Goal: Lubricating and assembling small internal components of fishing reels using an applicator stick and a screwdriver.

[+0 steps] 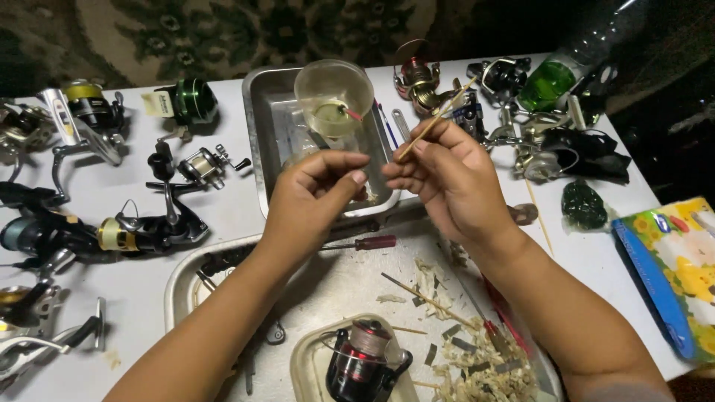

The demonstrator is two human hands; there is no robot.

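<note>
At the bottom centre of the frame a red and black spinning reel (pixel 363 365) sits in a shallow plastic tub (pixel 307 366), with wood shavings (pixel 477 365) and thin sticks scattered to its right on the metal tray (pixel 182 279). Just above, mid-frame, the two hands meet over the tray. The left hand (pixel 313 195) is closed to a pinch, thumb against forefinger, on something too small to make out. The right hand (pixel 447 175) is curled around a thin wooden stick (pixel 432 123) that slants up toward the upper right, its lower end near the left fingertips. The work looks fine and close, so it likely goes best with the stick gripped low, near its working end, and both wrists steady above the tray. Beyond the hands a clear plastic cup (pixel 334 93) stands in a rectangular metal pan (pixel 261 119). More fishing reels (pixel 134 231) lie across the left side of the table (pixel 596 246), and a green bottle (pixel 551 82) stands at the upper right.
</note>
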